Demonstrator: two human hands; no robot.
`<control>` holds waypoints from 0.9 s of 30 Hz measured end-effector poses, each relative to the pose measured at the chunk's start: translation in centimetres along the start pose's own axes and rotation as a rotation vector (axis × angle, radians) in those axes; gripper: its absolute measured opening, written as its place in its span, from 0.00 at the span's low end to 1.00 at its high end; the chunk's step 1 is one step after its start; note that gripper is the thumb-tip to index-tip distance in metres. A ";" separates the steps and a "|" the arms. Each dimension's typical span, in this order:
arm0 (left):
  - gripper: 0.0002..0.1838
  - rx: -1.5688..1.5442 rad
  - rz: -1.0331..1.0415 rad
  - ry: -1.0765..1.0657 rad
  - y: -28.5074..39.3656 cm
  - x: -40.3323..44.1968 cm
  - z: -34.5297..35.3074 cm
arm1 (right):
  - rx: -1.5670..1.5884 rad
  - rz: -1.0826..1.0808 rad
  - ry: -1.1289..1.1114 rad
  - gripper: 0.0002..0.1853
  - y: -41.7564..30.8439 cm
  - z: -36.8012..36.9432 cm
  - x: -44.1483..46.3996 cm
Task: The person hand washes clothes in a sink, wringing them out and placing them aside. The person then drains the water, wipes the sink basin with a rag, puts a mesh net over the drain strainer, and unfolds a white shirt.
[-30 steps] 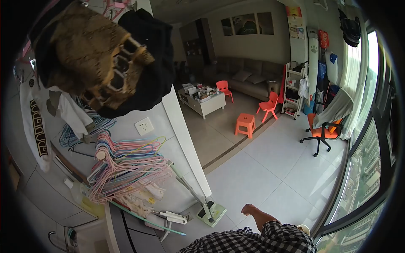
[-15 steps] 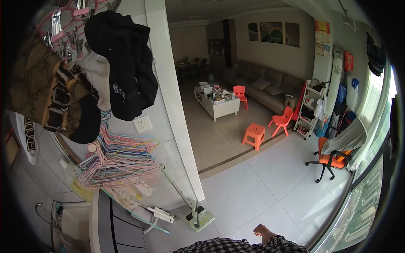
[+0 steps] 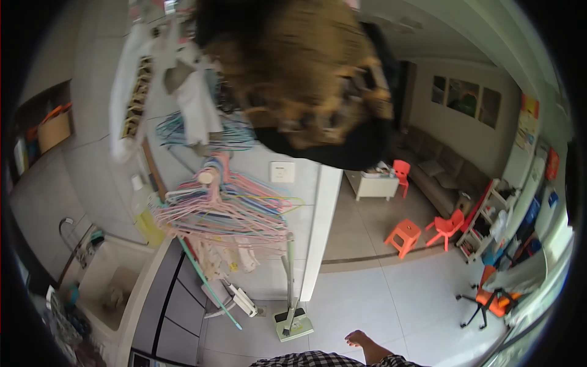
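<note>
My right hand (image 3: 356, 338) is low in the head view, held over the white tiled floor, its fingers curled in with nothing seen in them. A checked black-and-white sleeve (image 3: 312, 359) lies along the bottom edge. My left hand is not in view. Close overhead hangs a brown patterned knit garment (image 3: 306, 79) with a black edge, blurred. Left of it hang white socks (image 3: 199, 104) and a white sock with dark lettering (image 3: 136, 104). Below them a bundle of pink and blue clothes hangers (image 3: 226, 214) hangs from a wall hook.
A sink (image 3: 113, 287) is at the left beside grey cabinets (image 3: 165, 306). A broom and dustpan (image 3: 295, 327) stand by the wall edge. Further off are an orange stool (image 3: 403, 237), a red chair (image 3: 446, 227), an office chair (image 3: 489, 293) and a wheeled shelf (image 3: 486, 220).
The view has turned left and the hanging laundry has swung toward the middle, nearer and blurred. The sink shows more fully. My right hand stays low, slightly further left.
</note>
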State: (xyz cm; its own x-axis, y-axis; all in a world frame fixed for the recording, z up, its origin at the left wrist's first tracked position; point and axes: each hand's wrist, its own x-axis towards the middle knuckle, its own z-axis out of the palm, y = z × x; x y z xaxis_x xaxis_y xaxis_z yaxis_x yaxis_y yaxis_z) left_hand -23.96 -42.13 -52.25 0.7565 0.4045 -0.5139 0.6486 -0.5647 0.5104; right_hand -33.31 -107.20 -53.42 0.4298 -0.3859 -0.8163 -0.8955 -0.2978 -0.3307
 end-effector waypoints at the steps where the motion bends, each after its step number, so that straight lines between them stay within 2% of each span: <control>1: 0.31 -0.083 -0.035 -0.029 -1.9 0.5 0.4 | 0.008 -0.028 -0.020 0.13 -0.2 0.3 0.4; 3: 0.31 -0.279 -0.007 -0.040 -4.9 2.1 1.4 | -0.005 -0.022 -0.063 0.13 -0.2 1.1 2.4; 4: 0.23 -0.183 0.190 0.230 -4.1 1.4 1.3 | -0.020 0.012 -0.080 0.13 0.0 1.4 3.9; 5: 0.23 -0.240 0.127 0.349 -0.1 -1.6 -1.1 | -0.040 0.028 -0.090 0.13 -0.5 1.8 4.2; 7: 0.23 -0.219 0.324 0.453 -1.6 2.4 -2.0 | -0.054 -0.004 -0.089 0.12 -4.0 2.4 3.7; 9: 0.25 -0.386 0.451 0.547 1.8 0.8 -6.4 | -0.077 -0.051 -0.096 0.12 -7.6 3.8 3.3; 10: 0.25 -0.239 0.511 0.618 2.9 0.6 -9.0 | -0.090 -0.078 -0.105 0.12 -9.7 4.8 2.9; 14: 0.25 -0.322 0.511 0.755 6.9 -0.5 -18.9 | -0.182 -0.188 -0.172 0.12 -17.1 9.6 1.3; 18: 0.26 -0.216 0.442 0.826 5.5 2.4 -25.7 | -0.243 -0.310 -0.258 0.12 -21.7 14.7 0.4; 21: 0.27 -0.118 0.339 0.821 3.3 5.4 -28.4 | -0.313 -0.607 -0.345 0.13 -24.4 17.0 0.1; 22: 0.28 -0.065 0.308 0.819 2.6 6.2 -29.1 | -0.295 -0.628 -0.369 0.13 -25.6 18.0 0.1; 23: 0.29 -0.011 0.282 0.818 1.8 7.1 -29.7 | -0.259 -0.607 -0.383 0.13 -26.8 19.4 0.1; 24: 0.29 0.016 0.258 0.816 1.0 8.1 -30.1 | -0.121 -0.424 -0.395 0.13 -29.3 21.2 -1.1; 25: 0.30 0.043 0.235 0.812 0.1 9.1 -30.4 | -0.229 -0.385 -0.352 0.15 -31.6 22.4 -3.6; 27: 0.31 0.088 0.201 0.812 -1.2 10.4 -30.9 | -0.251 -0.407 -0.336 0.12 -34.6 24.2 -5.6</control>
State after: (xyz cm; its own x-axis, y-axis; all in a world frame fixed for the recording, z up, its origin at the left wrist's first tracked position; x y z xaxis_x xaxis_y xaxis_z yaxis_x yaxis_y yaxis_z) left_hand -14.25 -15.00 -36.86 0.7038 0.6633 0.2545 0.5116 -0.7217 0.4663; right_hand -7.55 -73.60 -48.89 0.6364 0.0891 -0.7662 -0.5935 -0.5779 -0.5602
